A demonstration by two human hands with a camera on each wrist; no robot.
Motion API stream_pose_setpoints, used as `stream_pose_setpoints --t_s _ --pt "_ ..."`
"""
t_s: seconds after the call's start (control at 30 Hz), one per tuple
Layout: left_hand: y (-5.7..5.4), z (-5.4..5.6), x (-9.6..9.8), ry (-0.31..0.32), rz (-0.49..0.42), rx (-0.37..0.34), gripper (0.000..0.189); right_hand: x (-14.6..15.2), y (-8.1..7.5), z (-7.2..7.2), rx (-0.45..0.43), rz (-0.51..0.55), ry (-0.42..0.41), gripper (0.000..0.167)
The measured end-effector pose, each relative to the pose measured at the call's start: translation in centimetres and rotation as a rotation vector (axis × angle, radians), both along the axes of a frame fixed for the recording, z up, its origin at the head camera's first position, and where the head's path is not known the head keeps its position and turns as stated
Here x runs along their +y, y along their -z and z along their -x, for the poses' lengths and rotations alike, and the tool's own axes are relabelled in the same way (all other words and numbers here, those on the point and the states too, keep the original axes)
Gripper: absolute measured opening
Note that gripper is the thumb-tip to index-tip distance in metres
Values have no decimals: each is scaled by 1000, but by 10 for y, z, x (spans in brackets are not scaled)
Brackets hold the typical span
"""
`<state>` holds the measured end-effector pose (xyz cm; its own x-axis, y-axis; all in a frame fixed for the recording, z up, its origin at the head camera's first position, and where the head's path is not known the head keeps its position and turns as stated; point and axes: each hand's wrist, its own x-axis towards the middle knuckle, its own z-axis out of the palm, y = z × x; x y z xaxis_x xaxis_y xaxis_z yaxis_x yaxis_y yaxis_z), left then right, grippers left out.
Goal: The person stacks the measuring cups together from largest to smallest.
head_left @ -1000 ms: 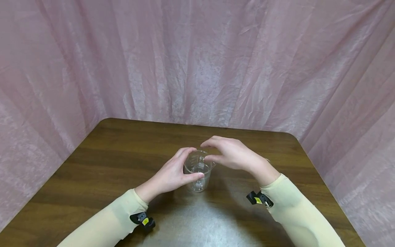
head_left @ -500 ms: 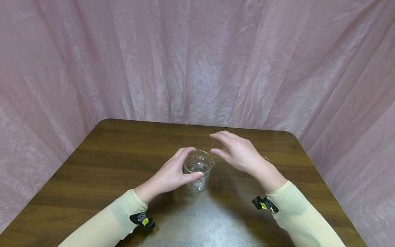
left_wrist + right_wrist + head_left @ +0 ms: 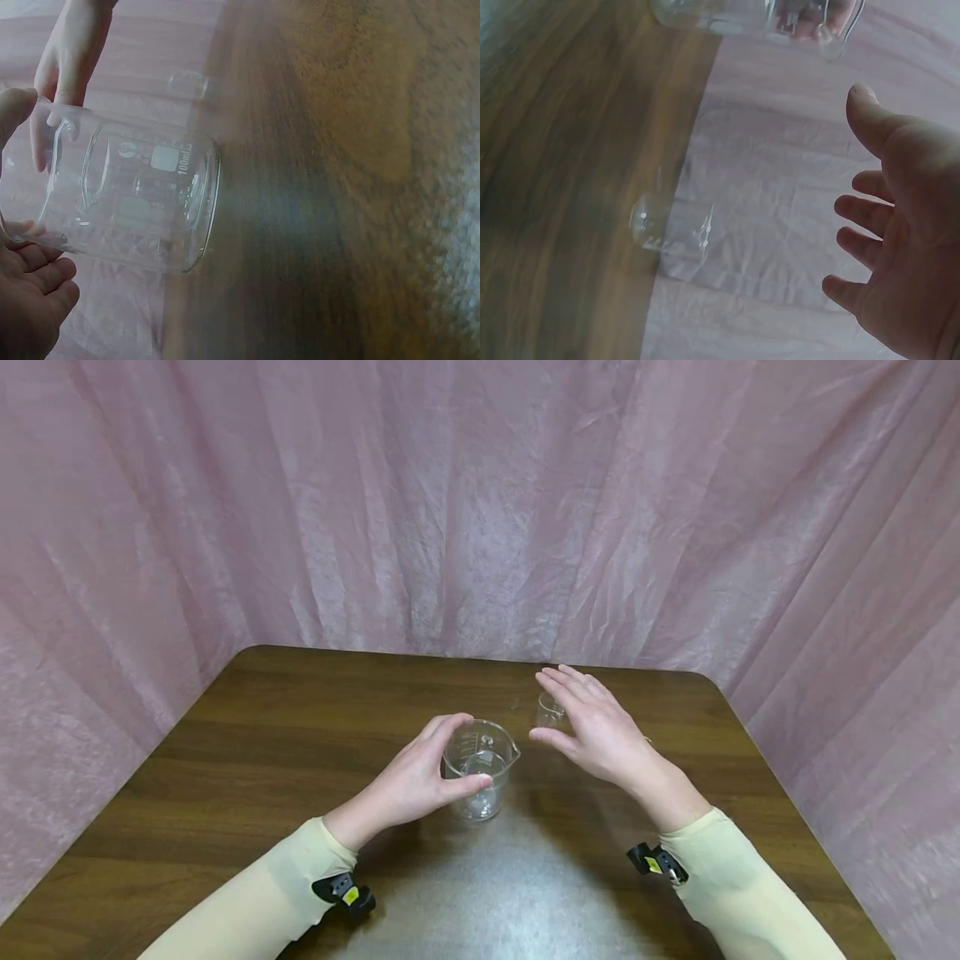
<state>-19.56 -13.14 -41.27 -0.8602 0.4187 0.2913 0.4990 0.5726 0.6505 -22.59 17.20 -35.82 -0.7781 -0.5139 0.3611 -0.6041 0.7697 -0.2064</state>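
A large clear glass beaker stands upright, with a smaller beaker nested inside it. My left hand holds the large beaker near its rim, thumb on the near side and fingers round the far side. To the right, my right hand hovers with fingers extended and nothing in its grasp. Just beyond that hand's thumb and index finger is a small glass beaker, partly covered by the hand in the head view. The right wrist view shows the small beaker apart from the fingers.
The brown wooden table has rounded far corners. Pink curtains hang behind it and at both sides. A sliver of a glass rim shows behind the right wrist; the rest of it is hidden.
My right hand has moved away from the large beaker's rim, to the right and back, and its fingers have spread. The small beaker has come into sight. The left hand keeps its hold.
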Motion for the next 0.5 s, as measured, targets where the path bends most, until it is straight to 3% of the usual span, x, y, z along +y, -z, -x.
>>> stream_pose_setpoints --t_s 0.5 --pt "-2 -4 1 -6 9 -24 90 44 7 -5 -74 -3 108 98"
